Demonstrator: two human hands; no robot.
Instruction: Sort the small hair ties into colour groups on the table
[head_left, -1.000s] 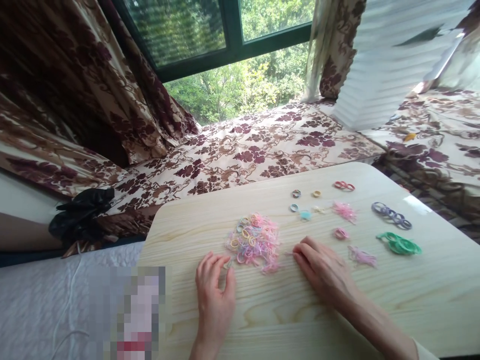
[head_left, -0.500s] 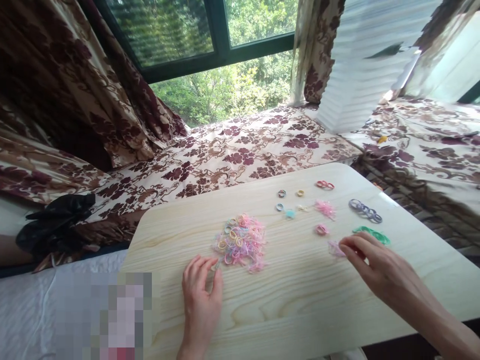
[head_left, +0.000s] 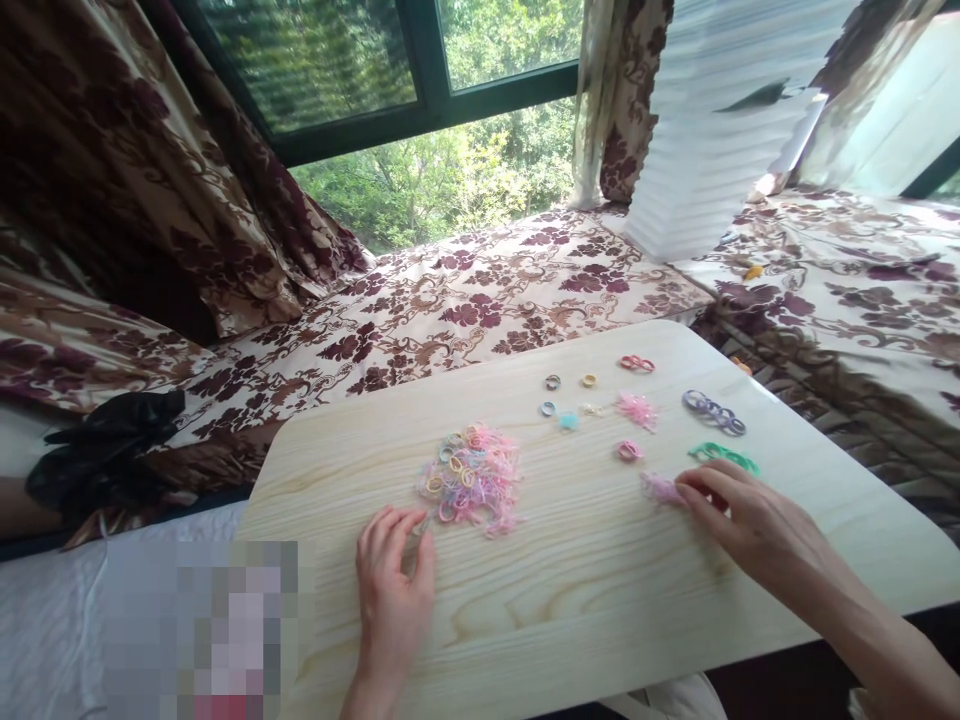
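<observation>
A mixed heap of small elastic hair ties [head_left: 480,480], pink, purple, yellow and blue, lies on the wooden table [head_left: 540,640]. My left hand [head_left: 395,560] rests at the heap's near left edge, fingers curved and thumb apart; a tiny pale thing shows by the fingertips, too small to make out. Farther right, my right hand [head_left: 724,505] pinches at a light purple hair tie [head_left: 660,488] on the table, and its fingertips partly hide it. Just beyond that hand are green hair ties [head_left: 725,457]. Pink hair ties [head_left: 628,451] sit to its upper left.
Sorted by colour toward the back right are red hair ties [head_left: 636,364], dark purple ones [head_left: 712,412], bright pink ones [head_left: 637,410], a yellow one [head_left: 589,380] and a light blue bunch [head_left: 568,421]. A flower-patterned ledge [head_left: 480,300] borders the table's far side, below a window.
My right hand has come down slightly, and the light purple hair tie at its fingertips now lies on the table. My left hand keeps its place by the heap. The view has shifted a little.
</observation>
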